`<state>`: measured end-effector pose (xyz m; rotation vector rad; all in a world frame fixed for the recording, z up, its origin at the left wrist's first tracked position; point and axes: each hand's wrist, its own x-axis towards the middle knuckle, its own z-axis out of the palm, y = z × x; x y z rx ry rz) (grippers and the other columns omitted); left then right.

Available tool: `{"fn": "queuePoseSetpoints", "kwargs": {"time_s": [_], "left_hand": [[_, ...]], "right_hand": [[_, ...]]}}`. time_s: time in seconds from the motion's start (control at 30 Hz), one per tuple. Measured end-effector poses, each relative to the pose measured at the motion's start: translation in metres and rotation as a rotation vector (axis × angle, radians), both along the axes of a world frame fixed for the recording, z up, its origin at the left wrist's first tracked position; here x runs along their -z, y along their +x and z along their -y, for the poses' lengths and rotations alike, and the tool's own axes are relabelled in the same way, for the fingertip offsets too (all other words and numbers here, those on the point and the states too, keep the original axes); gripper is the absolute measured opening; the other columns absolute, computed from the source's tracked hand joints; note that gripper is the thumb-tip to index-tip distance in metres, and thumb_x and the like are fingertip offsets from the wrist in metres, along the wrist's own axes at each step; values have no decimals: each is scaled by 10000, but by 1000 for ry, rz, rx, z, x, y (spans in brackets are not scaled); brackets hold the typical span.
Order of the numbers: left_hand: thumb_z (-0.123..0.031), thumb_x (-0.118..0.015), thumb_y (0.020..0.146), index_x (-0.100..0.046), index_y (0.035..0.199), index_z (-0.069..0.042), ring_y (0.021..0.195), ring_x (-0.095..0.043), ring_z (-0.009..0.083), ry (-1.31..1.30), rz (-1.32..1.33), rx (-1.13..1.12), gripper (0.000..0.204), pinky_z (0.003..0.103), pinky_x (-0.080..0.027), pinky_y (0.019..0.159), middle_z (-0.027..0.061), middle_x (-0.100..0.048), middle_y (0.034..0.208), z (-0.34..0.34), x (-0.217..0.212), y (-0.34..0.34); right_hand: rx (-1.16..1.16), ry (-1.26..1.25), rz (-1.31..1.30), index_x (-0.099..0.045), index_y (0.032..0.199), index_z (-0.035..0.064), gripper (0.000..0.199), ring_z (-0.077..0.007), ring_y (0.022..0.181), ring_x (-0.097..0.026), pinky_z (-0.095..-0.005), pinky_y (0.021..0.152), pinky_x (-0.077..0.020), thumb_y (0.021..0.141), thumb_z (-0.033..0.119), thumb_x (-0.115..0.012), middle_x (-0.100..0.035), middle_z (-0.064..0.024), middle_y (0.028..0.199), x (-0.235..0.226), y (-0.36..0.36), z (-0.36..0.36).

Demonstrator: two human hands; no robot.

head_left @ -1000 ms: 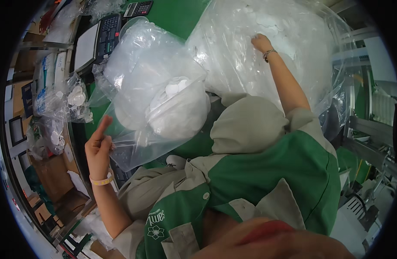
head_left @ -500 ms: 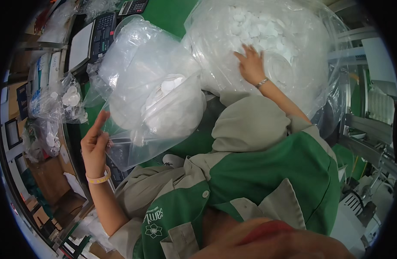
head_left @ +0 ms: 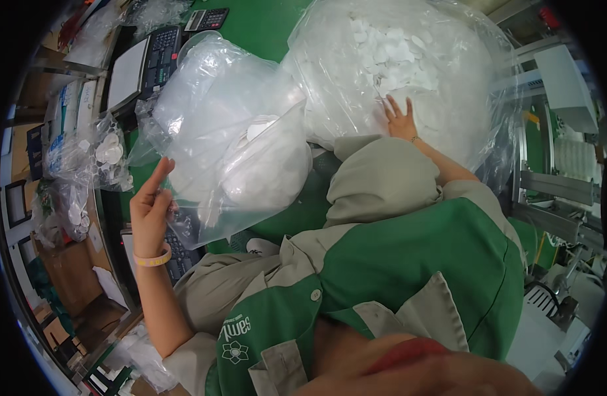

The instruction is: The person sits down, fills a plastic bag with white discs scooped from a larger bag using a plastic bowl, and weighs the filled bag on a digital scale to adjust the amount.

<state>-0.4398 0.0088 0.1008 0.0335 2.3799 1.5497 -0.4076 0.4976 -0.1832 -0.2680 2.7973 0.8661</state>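
My left hand [head_left: 150,210] grips the open edge of a clear plastic bag [head_left: 191,152] between thumb and fingers, with the index finger pointing up. Inside that bag a heap of small white flat pieces [head_left: 267,171] bulges at its lower right. On the right, my right hand [head_left: 401,123] lies with fingers spread at a much larger clear bag [head_left: 330,86], against the near side of its contents. Loose white discs [head_left: 392,56] show through the top of the large bag. Whether any piece is under my right palm is hidden.
Further left are a black scale with keypad [head_left: 159,56], a calculator [head_left: 206,20] and small bags of white discs [head_left: 109,150]. Another keypad [head_left: 181,257] lies below the smaller bag. Grey metal framing [head_left: 557,188] stands at the right, over a green floor.
My right hand has moved back toward me and slightly right, away from the discs at the top of the large bag. My left hand has shifted slightly, still at the smaller bag's edge.
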Motion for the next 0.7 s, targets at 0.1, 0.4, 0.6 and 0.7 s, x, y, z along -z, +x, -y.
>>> {"fn": "queuePoseSetpoints", "kwargs": {"time_s": [0.1,0.4,0.6,0.7], "left_hand": [[43,-418,760,-445,1231,-33,567,-435,7,2,-10,-8,478,146,-376,508,80,-522,1183,7,5,5],[29,-430,762,-438,1238,-34,558,-405,5,39,7,-11,480,149,-378,509,86,-506,1201,13,6,9],[30,-436,780,-405,1265,-48,549,-369,0,4,33,-9,492,146,-364,511,92,-474,1239,7,2,8],[32,-439,780,-409,1263,-49,547,-368,-1,12,26,-27,490,145,-361,505,90,-474,1240,9,4,9]], "right_hand": [[415,-163,-127,-230,1343,290,700,-270,1315,-97,-619,961,-145,726,335,-556,-79,-59,1437,-92,-22,5],[1300,-1205,-140,-19,1364,129,1047,-431,1113,-399,-512,880,-366,593,433,-659,-309,-285,1271,-86,0,-66],[1646,-1749,-312,18,1357,151,1057,-471,1180,-247,-657,824,-317,589,401,-664,-91,-207,1375,-64,-33,-55],[1631,-1979,-405,-20,1357,174,1005,-482,1185,-214,-656,822,-321,600,368,-652,-97,-180,1382,-33,-54,-61]]}}
